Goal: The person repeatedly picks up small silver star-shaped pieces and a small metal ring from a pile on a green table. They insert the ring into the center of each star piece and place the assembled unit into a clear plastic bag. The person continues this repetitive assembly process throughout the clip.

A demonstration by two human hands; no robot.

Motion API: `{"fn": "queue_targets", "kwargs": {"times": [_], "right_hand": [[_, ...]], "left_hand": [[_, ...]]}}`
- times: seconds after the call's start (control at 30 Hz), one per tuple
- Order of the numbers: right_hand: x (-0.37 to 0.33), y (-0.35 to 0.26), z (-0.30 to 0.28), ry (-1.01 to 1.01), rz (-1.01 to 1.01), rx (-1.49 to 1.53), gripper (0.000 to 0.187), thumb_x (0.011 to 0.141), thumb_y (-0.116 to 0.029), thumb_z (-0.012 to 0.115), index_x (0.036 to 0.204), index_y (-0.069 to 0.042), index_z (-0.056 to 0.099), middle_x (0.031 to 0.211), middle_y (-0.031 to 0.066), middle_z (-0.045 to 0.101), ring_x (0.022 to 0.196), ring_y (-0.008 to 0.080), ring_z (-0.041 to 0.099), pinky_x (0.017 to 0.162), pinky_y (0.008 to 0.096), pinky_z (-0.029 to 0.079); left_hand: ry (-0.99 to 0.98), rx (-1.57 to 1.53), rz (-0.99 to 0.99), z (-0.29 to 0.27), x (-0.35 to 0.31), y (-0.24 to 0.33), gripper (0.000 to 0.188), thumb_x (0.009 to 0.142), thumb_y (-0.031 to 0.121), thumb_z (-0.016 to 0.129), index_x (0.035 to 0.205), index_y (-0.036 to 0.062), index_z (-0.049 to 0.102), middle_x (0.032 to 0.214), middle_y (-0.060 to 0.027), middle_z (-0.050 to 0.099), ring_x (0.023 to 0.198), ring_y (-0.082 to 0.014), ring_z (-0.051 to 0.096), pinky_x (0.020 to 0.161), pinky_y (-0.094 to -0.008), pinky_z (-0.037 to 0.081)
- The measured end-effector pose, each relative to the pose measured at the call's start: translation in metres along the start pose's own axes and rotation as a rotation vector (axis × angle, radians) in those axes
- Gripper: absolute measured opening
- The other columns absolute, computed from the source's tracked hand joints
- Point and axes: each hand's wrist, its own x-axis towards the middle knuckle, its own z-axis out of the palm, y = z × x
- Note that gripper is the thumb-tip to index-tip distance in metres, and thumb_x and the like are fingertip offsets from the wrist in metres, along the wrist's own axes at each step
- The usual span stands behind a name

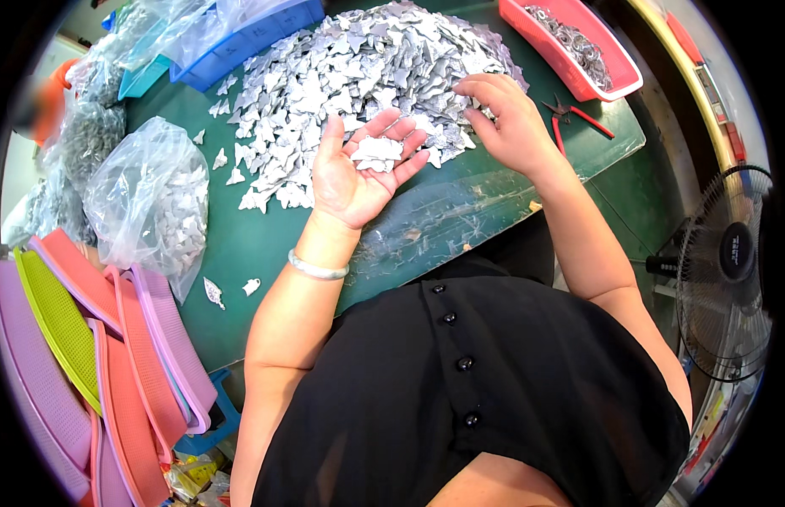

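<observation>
A broad heap of small flat silver-grey metal pieces point(312, 80) with jagged outlines covers the far middle of the green table point(392, 237). My left hand point(350, 182) is palm up before the heap, fingers spread, carrying a few of these metal pieces point(378, 155) on the palm and fingers. A pale bangle point(318, 267) circles that wrist. At the heap's right edge, my right hand point(510, 122) has its fingers bent and its thumb apart. I see nothing between them; the fingertips are against or just above the pieces.
Red-handled pliers point(578, 118) lie right of my right hand, below a pink basket point(570, 51) of metal rings. Blue bin point(240, 42) at far left; a clear bag point(147, 203) of pieces nearer. Stacked colored baskets point(114, 363) stand lower left, a fan point(726, 270) at right.
</observation>
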Motion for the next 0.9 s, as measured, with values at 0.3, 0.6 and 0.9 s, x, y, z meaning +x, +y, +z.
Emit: {"fn": "queue_targets", "kwargs": {"times": [0.3, 0.6, 0.9], "right_hand": [[0.002, -0.008, 0.005, -0.235, -0.001, -0.157, 0.066, 0.059, -0.013, 0.072, 0.119, -0.008, 0.044, 0.125, 0.0129, 0.040, 0.108, 0.0344, 0.040, 0.092, 0.0393, 0.036], [0.002, -0.012, 0.000, -0.266, -0.020, -0.141, 0.058, 0.059, -0.007, 0.070, 0.113, -0.008, 0.049, 0.113, 0.0104, 0.046, 0.100, 0.0315, 0.043, 0.086, 0.0373, 0.040], [0.014, -0.006, 0.005, -0.283, -0.052, -0.220, 0.056, 0.060, -0.007, 0.065, 0.113, -0.006, 0.047, 0.103, 0.0105, 0.048, 0.092, 0.0288, 0.047, 0.078, 0.0364, 0.045]], "left_hand": [[0.203, 0.368, 0.147, 0.027, -0.023, 0.031, 0.019, 0.084, 0.011, 0.052, 0.099, -0.0013, 0.052, 0.082, -0.0099, 0.052, 0.072, -0.0204, 0.048, 0.050, -0.0235, 0.040], [0.595, 1.604, 1.034, 0.116, -0.101, 0.171, 0.015, 0.082, 0.013, 0.056, 0.094, 0.0045, 0.060, 0.073, -0.0004, 0.058, 0.061, -0.0037, 0.050, 0.050, -0.0167, 0.039], [1.040, 2.615, 0.183, 0.068, -0.147, 0.250, 0.025, 0.077, 0.020, 0.058, 0.093, 0.0016, 0.061, 0.079, -0.0137, 0.062, 0.071, -0.0222, 0.059, 0.068, -0.0317, 0.044]]}}
